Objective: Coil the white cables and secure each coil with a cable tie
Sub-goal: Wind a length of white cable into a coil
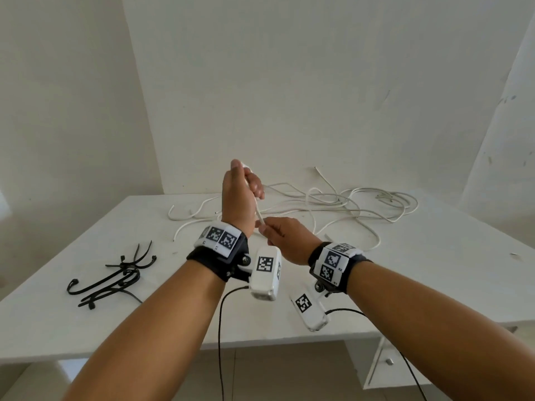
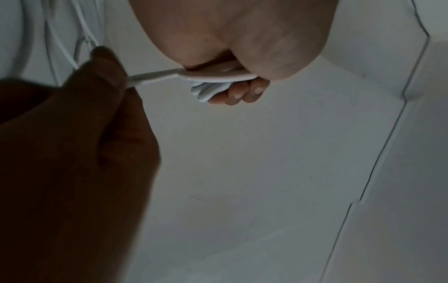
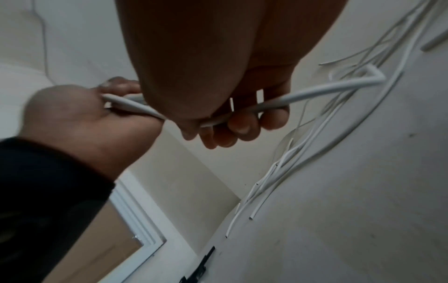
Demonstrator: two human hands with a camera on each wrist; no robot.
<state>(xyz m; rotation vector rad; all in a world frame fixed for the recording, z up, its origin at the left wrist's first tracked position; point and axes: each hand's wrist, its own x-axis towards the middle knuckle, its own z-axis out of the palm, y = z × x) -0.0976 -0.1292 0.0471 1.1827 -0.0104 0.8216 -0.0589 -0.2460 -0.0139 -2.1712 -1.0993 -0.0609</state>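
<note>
Above the white table (image 1: 121,322), my left hand (image 1: 244,188) is raised upright and grips a small bundle of white cable loops (image 2: 208,92) in its curled fingers. A short stretch of the same white cable (image 1: 258,214) runs down from it to my right hand (image 1: 273,231), which pinches it just below the left wrist. In the right wrist view the right hand's fingers (image 3: 242,124) curl round the cable (image 3: 315,91), which bends off toward the table. More loose white cables (image 1: 341,204) lie tangled at the back of the table.
Several black cable ties (image 1: 115,280) lie in a heap on the left part of the table, also seen as the cable ties (image 3: 200,268) in the right wrist view. White walls stand close behind the table. The table's front edge is near my forearms.
</note>
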